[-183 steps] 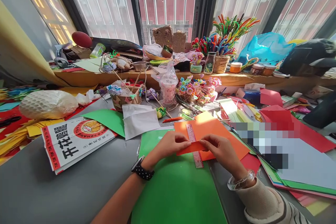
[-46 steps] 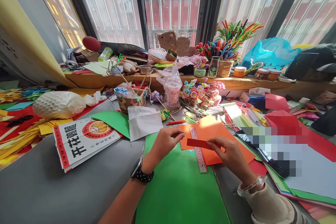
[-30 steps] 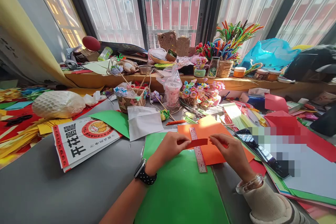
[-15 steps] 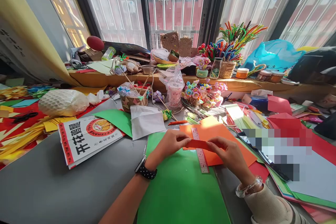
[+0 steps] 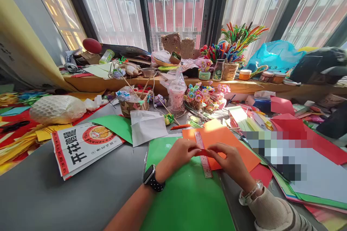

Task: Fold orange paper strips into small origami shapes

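Between my two hands is a small red-orange paper strip (image 5: 203, 152), mostly covered by fingers. My left hand (image 5: 182, 156) pinches its left end, and my right hand (image 5: 225, 158) pinches the other, with the fingertips of both almost meeting. Beneath them lies a patterned ruler (image 5: 206, 168), resting across an orange sheet of paper (image 5: 233, 148) and the green mat (image 5: 184, 202). Whether the strip is folded or bent between the fingers is hidden.
Left of the mat lies a printed paper bag (image 5: 86, 148) beside a white sheet (image 5: 149, 128). A phone (image 5: 282, 169) rests on stacked paper at right. Behind stand a lidded plastic cup (image 5: 176, 95), a basket (image 5: 132, 106) and crocheted flowers (image 5: 203, 95).
My hands have come closer together, and less of the paper strip shows between them. The view has shifted slightly, and my left wrist has turned so the watch face shows.
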Demonstrator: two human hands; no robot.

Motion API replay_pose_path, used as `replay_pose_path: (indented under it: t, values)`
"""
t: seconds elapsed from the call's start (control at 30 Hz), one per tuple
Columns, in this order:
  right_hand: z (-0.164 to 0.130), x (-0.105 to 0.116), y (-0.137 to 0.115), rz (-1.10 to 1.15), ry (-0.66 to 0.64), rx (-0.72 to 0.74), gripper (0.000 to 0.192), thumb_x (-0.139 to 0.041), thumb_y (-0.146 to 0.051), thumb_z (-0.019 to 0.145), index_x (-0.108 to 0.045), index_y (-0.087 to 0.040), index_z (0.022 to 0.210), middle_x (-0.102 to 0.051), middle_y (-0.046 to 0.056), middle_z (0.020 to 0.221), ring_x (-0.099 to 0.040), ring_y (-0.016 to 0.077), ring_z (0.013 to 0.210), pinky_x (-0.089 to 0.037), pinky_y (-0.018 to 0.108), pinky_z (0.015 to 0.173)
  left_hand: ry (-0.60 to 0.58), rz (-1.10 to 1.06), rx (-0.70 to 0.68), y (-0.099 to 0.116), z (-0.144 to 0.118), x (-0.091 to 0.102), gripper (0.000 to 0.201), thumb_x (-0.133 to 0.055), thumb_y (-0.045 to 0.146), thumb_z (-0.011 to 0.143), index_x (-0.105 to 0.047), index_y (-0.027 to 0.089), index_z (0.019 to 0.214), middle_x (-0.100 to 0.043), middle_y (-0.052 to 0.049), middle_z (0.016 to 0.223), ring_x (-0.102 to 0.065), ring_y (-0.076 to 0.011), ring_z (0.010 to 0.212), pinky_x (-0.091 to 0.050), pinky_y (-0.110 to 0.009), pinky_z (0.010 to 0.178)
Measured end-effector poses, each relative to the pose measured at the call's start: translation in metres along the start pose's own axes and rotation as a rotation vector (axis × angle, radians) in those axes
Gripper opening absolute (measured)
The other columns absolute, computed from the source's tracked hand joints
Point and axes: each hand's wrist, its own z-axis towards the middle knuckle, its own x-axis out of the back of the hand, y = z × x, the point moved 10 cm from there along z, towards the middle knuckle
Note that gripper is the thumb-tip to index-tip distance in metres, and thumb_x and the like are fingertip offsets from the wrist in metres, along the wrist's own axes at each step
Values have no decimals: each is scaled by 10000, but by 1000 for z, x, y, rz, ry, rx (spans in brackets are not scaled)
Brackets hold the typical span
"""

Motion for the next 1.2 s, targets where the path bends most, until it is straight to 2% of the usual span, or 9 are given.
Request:
replay_pose_path:
  t: [0.17,0.4,0.5,0.57,0.7,0.93,1.07,1.1,1.2]
  values:
    - [1,7,3,-49,30,4,147,-495,-280,763,-604,-193,717,-652,20,702,-598,161,650,-461,254,596,15,-28,31,-3,-1,7,208,-481,260,747,-659,160,710,-624,1,607,-482,-93,549,-319,-185,522]
    - [-1,38,17,-90,232,-53,194,-485,-336,762,-601,-182,749,-654,46,730,-605,185,671,-475,291,620,20,-40,70,-12,-2,11,238,-472,265,739,-642,120,656,-600,-8,574,-453,-90,523,-306,-184,498]
    - [1,16,1,-24,84,43,173,-509,-332,750,-602,-192,789,-651,40,769,-600,178,712,-475,274,631,-14,-65,35,-5,-3,3,240,-459,272,749,-645,132,688,-616,-10,606,-461,-91,534,-308,-181,497]
    - [0,3,-5,-30,10,57,170,-490,-309,766,-608,-199,710,-647,20,686,-596,162,646,-466,258,589,-38,-84,25,-3,-3,0,234,-457,273,749,-645,139,713,-622,-11,622,-473,-94,541,-315,-180,499]
    - [0,5,0,-47,36,9,178,-485,-309,766,-612,-200,704,-649,14,685,-592,161,636,-450,254,581,-52,-155,49,-7,-4,7,246,-444,269,757,-634,129,687,-623,-16,616,-505,-101,556,-348,-180,521]
    - [1,21,18,-4,81,-112,201,-499,-345,747,-618,-190,701,-643,26,699,-567,170,646,-422,261,597,79,-320,169,-33,-8,33,209,-510,280,718,-645,120,715,-646,-49,673,-587,-154,645,-439,-222,594]
    - [-3,20,34,236,88,-273,221,-509,-367,738,-614,-175,704,-610,19,661,-536,155,635,-397,246,579,211,-546,267,-49,-11,39,220,-551,307,692,-631,117,769,-652,-64,722,-612,-177,702,-474,-271,670]
    - [-4,15,37,344,70,-315,227,-511,-370,739,-608,-170,692,-584,7,622,-518,140,608,-388,234,562,174,-612,266,-47,-9,33,228,-559,313,686,-632,118,779,-653,-67,727,-612,-181,717,-475,-279,682]
    - [-8,-6,39,668,8,-423,221,-551,-363,716,-601,-154,666,-506,-25,551,-465,97,547,-373,204,532,-71,-823,204,-26,-5,1,313,-630,269,630,-605,145,916,-641,-79,897,-585,-205,855,-460,-296,732]
